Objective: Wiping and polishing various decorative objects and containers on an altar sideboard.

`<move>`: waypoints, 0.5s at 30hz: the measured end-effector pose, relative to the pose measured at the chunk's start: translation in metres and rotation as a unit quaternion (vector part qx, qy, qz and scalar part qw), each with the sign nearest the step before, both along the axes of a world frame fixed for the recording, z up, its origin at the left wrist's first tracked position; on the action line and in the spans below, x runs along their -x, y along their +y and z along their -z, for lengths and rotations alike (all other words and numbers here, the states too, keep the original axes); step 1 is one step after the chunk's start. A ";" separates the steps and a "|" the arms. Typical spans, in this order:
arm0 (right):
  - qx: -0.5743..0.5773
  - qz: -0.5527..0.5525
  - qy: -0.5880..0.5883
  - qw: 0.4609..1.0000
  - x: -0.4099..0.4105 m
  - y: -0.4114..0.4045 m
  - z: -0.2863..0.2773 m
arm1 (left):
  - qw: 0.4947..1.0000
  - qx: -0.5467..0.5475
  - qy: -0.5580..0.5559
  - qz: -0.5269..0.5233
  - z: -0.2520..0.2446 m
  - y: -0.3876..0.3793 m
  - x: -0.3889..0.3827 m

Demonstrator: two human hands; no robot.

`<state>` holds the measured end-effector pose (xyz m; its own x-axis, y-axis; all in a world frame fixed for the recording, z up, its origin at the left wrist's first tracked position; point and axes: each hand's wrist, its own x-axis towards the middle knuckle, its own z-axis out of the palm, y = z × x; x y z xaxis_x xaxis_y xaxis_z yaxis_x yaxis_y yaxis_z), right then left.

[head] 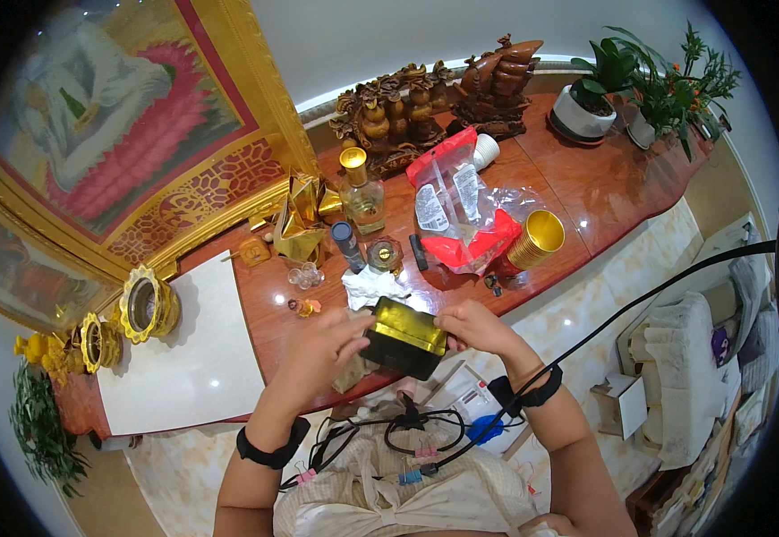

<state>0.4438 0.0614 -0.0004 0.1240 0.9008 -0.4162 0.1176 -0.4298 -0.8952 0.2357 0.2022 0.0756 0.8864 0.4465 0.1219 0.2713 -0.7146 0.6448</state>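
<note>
A black box (399,356) with a shiny gold inner face (406,325) is held over the table's front edge. The thumb and fingers of my right hand (473,327) pinch its right side. My left hand (325,349) is at the box's left side, fingers spread and tips at the edge. A beige cloth-like piece (356,372) shows beneath that hand; whether the hand grips it is hidden. Just beyond the box lies crumpled white tissue (372,288). Near it stand a dark cylindrical container (345,245) and a round glass jar (384,255).
The wooden table (564,174) carries a glass bottle (364,201), a red-and-clear plastic bag (456,208), stacked gold cups (537,241), wood carvings (399,111) and a potted plant (584,114). Gold framed pictures (161,101) stand left. A black cable (631,299) crosses my right forearm.
</note>
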 end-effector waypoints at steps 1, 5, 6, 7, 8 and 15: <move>-0.002 -0.001 0.001 1.000 -0.001 0.005 -0.001 | 0.995 -0.058 0.062 0.052 -0.007 -0.001 0.001; -0.085 -0.136 -0.106 0.981 -0.004 0.021 -0.007 | 0.979 -0.086 0.146 0.109 -0.019 -0.002 0.011; -0.079 -0.163 -0.073 0.981 -0.001 0.024 -0.009 | 0.977 -0.097 0.122 0.145 -0.017 0.001 0.013; -0.072 -0.190 -0.040 0.978 0.002 0.028 -0.010 | 0.977 -0.098 0.123 0.145 -0.019 0.001 0.017; -0.075 -0.190 -0.039 0.978 0.006 0.032 -0.008 | 0.972 -0.066 0.148 0.170 -0.022 0.000 0.020; -0.099 -0.059 -0.274 0.955 0.024 0.039 0.037 | 0.976 0.213 0.034 -0.013 -0.031 0.021 0.065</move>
<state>0.4197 0.1006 -0.0369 0.1679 0.9760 -0.1386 0.6279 -0.2143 -0.7482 0.1706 0.2228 0.1064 0.8741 0.4660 -0.1374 0.3372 -0.3784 0.8620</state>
